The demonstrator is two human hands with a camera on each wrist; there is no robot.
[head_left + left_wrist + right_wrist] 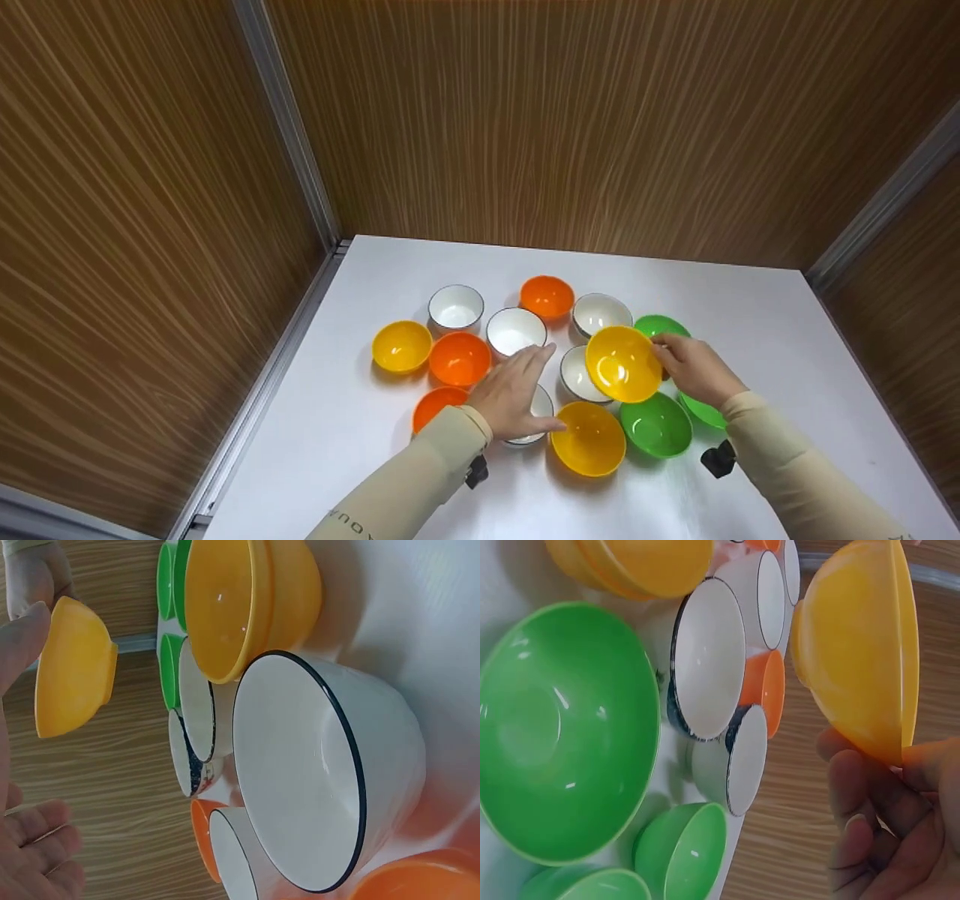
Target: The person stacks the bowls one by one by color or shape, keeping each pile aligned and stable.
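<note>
My right hand [697, 367] pinches the rim of a yellow bowl [624, 364], which it holds up over the bowls at the right. In the right wrist view, that bowl [859, 645] is clear of the others, thumb on one side of its rim and fingers on the other. My left hand [514, 394] is spread, fingers apart, above a white bowl [541, 409] that it partly covers. Near its thumb stand nested yellow bowls [589, 442]; two rims show in the left wrist view. A green bowl [656, 426] sits below the raised bowl.
On the white table [315, 450] are more bowls: orange ones [460, 360], white ones [456, 307], a yellow one [401, 347] at the left and green ones [660, 325] at the right. Wood-grain panels [525, 135] enclose the back and sides.
</note>
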